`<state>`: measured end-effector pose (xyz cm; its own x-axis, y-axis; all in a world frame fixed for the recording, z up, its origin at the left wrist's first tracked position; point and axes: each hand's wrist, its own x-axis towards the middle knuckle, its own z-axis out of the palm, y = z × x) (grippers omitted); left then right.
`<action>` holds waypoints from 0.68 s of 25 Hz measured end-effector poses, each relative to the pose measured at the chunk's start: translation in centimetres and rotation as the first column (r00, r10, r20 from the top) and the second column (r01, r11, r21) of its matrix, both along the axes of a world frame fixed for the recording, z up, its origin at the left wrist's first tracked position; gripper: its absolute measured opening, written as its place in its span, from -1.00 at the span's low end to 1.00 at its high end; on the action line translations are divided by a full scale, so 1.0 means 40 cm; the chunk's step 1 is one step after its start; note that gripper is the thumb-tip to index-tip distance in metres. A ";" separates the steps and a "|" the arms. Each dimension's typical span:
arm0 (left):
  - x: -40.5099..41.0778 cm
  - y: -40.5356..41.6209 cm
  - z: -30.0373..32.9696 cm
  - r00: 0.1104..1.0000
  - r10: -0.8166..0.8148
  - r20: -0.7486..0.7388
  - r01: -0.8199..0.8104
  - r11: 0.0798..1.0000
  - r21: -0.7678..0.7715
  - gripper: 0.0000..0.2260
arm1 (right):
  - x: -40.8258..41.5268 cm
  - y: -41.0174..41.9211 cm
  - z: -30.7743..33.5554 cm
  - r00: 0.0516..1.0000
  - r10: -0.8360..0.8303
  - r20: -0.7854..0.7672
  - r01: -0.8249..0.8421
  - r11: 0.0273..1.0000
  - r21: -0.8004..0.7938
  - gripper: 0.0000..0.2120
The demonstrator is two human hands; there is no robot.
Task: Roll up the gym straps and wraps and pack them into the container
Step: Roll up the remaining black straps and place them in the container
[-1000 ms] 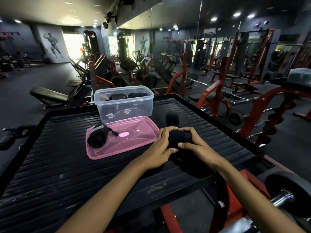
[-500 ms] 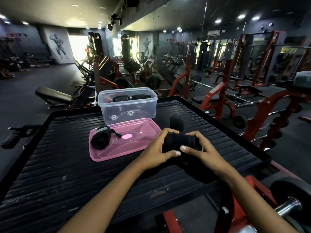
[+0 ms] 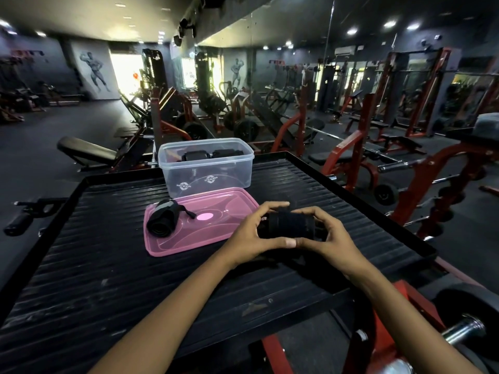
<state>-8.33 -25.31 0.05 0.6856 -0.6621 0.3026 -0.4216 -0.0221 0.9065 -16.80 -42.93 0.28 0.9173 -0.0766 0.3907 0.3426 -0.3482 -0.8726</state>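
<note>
A rolled black wrap [image 3: 287,225] is held just above the black ribbed platform [image 3: 108,265]. My left hand [image 3: 253,233] grips its left end and my right hand [image 3: 329,233] grips its right end, thumbs meeting under the roll. A clear plastic container [image 3: 206,168] stands at the far middle of the platform with two black rolls [image 3: 210,155] inside. Its pink lid [image 3: 216,228] lies flat in front of it, and a black and grey rolled wrap [image 3: 162,221] rests on the lid's left part. The upright black roll behind my hands is almost hidden.
The platform has a raised rim [image 3: 351,190] and red frame parts below. A barbell end with a weight plate [image 3: 469,319] sits at the lower right. Benches and red racks fill the gym floor behind and to the right.
Both hands have lifted the black roll slightly and turned it, with the thumbs now touching beneath it. The view has dipped a little; the container and lid stay put.
</note>
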 end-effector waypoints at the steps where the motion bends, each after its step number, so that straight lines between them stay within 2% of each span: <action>1: -0.001 0.002 0.001 1.000 -0.014 0.014 0.014 1.000 -0.008 -0.48 | -0.002 0.002 0.002 1.000 -0.017 0.008 0.017 1.000 0.011 -0.62; 4: -0.002 0.002 0.005 1.000 -0.021 -0.016 0.020 0.998 -0.059 -0.56 | -0.004 0.006 0.004 0.996 -0.083 0.010 0.083 0.996 0.042 -0.67; 9: -0.003 -0.008 0.003 0.993 0.120 0.011 -0.118 0.987 -0.108 -0.61 | -0.004 0.005 0.005 0.982 -0.186 0.044 0.183 0.982 0.052 -0.63; 14: -0.011 -0.013 0.013 0.990 0.144 -0.014 -0.144 0.988 -0.061 -0.60 | 0.001 -0.008 -0.001 0.993 -0.112 0.041 0.105 0.982 0.155 -0.67; 17: -0.007 -0.008 0.009 0.998 0.045 -0.050 -0.050 0.993 -0.109 -0.56 | -0.006 -0.005 0.000 0.999 0.008 0.039 -0.017 0.974 0.225 -0.70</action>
